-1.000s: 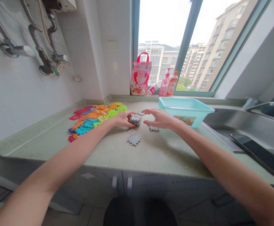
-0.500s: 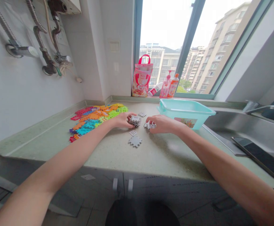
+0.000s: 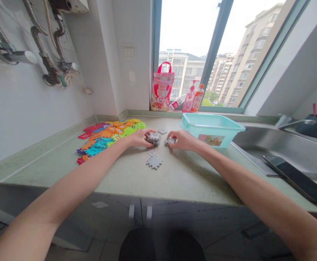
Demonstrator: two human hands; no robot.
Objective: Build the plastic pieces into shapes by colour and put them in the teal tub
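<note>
My left hand (image 3: 141,138) is closed around a stack of grey interlocking plastic tiles (image 3: 154,139), held at the counter's middle. Just to the right, my right hand (image 3: 184,140) pinches a few grey tiles (image 3: 171,140) between thumb and fingers. One flat grey tile with toothed edges (image 3: 154,162) lies in front of the hands, with a small white lattice piece (image 3: 151,152) beside it. Another grey tile (image 3: 162,131) rests behind, between the two hands. Left of my left hand spreads a heap of colourful tiles (image 3: 104,139) in red, orange, blue and green.
A turquoise plastic tub (image 3: 213,125) stands right of my right hand, by the steel sink (image 3: 297,152). A phone (image 3: 297,179) lies at the sink's front edge. A pink bag (image 3: 162,90) and bottles (image 3: 193,98) line the windowsill. Pipes hang on the left wall.
The view has shifted slightly, so everything sits a little further left. The right hand's tiles look more drawn together and upright in its fingers. The left hand keeps its stack.
</note>
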